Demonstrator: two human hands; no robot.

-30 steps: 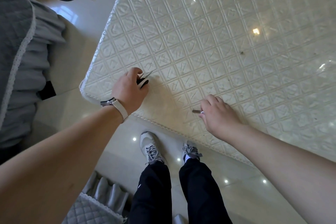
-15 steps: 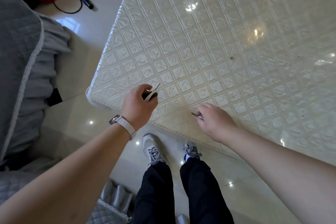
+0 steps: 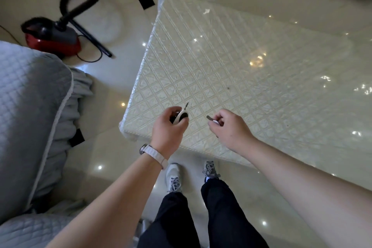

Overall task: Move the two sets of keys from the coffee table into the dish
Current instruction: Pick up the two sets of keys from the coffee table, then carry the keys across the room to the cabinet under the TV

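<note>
Keys: two sets, both off the coffee table point(image 3: 231, 50) and in hand, held above its near corner. Left hand point(image 3: 168, 129) is curled around the first set point(image 3: 182, 115): a round black-and-white fob sits against the fingers, one metal blade sticks out past the thumb. Right hand point(image 3: 229, 129) pinches the second set point(image 3: 212, 120) between thumb and forefinger; only a short blade tip and a bit of pale fob show, the rest is hidden in the fist.

Handling, my read: light, rigid metal and hard plastic, nothing fragile. Loose parts on a ring will swing and rattle, so grip the fob or ring, not a single blade. Table cover looks glossy and quilted, so a dropped set may slide. A low release into the dish should keep them from bouncing out.

Dish: not in view, so I can't tell where it is or how far the carry goes.

Writing: no brand or label readable on either fob, too small. Nothing legible on the red vacuum cleaner point(image 3: 52, 36) on the floor or the watch point(image 3: 153, 152) on the left wrist either.
</note>
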